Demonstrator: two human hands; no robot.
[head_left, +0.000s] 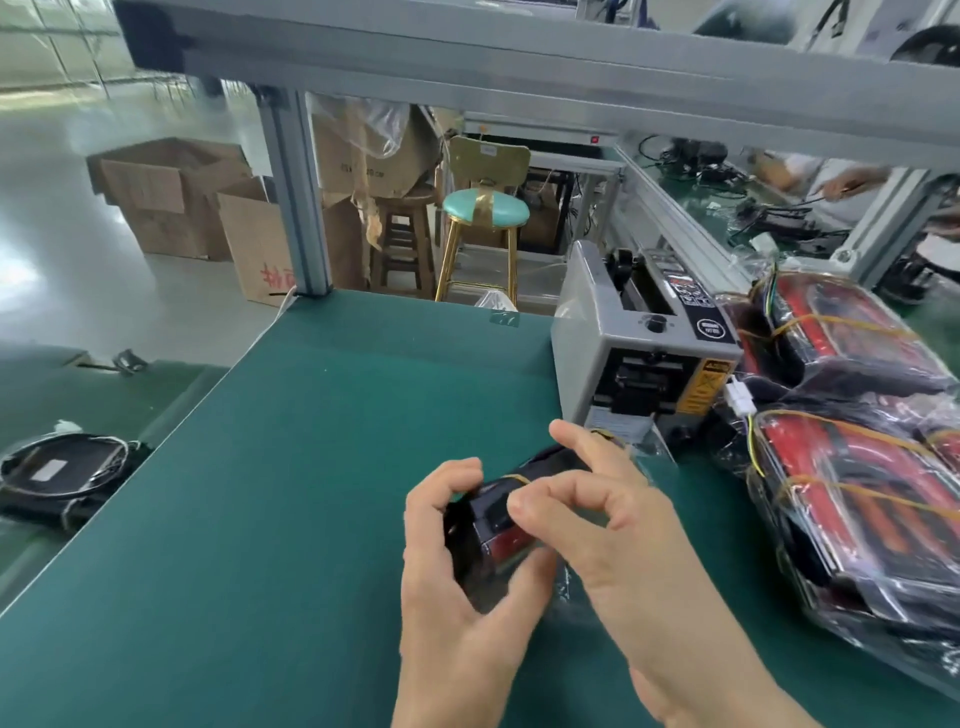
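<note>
A black-and-red pack (501, 522) wrapped in clear film is being held just above the green worktop (249, 519), in front of the grey tape dispenser (618, 338). Its near end is being gripped by the curled fingers of the left hand (452, 566), while its top is being pinched by the thumb and forefinger of the right hand (618, 530), possibly at the yellow band (519, 478), though blur is leaving that uncertain. Similar wrapped packs (857, 467) are being kept piled on the right.

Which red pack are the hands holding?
The pack in front of the grey machine, gripped by left hand and right hand; the bagged packs lie untouched at right.
</note>
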